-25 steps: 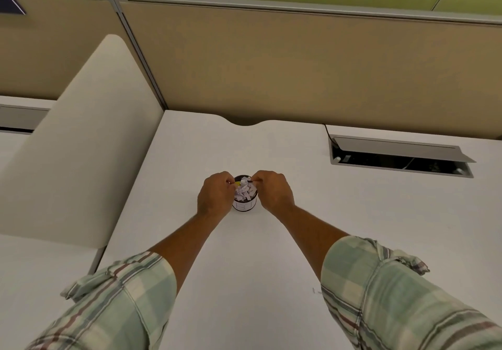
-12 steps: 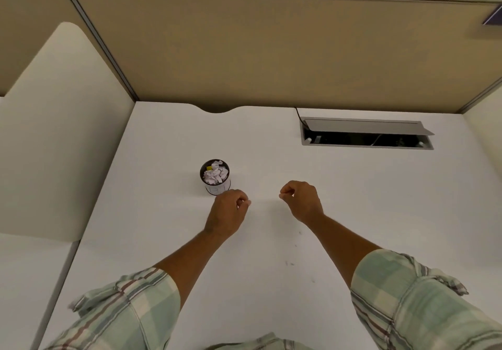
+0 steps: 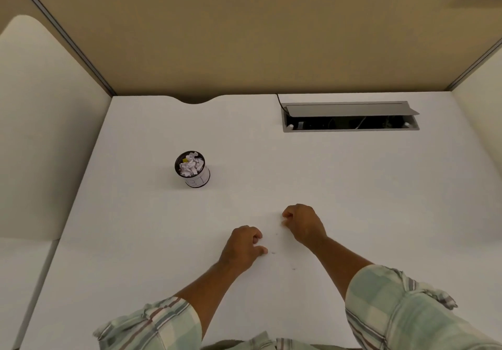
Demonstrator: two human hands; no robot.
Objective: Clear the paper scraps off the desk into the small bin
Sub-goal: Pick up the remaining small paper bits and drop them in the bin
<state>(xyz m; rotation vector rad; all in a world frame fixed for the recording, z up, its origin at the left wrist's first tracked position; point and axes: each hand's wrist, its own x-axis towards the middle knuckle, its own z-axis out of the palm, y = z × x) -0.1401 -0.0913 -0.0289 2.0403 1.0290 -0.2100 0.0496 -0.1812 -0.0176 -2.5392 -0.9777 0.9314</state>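
hands [image 3: 271, 237] withdrawn from bin [image 3: 193, 169], cable hatch [image 3: 350, 117] beyond

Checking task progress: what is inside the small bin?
The small bin holds crumpled white paper scraps up to its rim, plus one yellow piece. Whatever lies beneath that top layer is covered.

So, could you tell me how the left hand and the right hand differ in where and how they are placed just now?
The left hand is nearer the person, while the right hand reaches further across the desk. The left hand lies closer to the small bin than the right hand does. Both hands are loosely curled, low over bare desk, holding nothing visible, apart from the bin.
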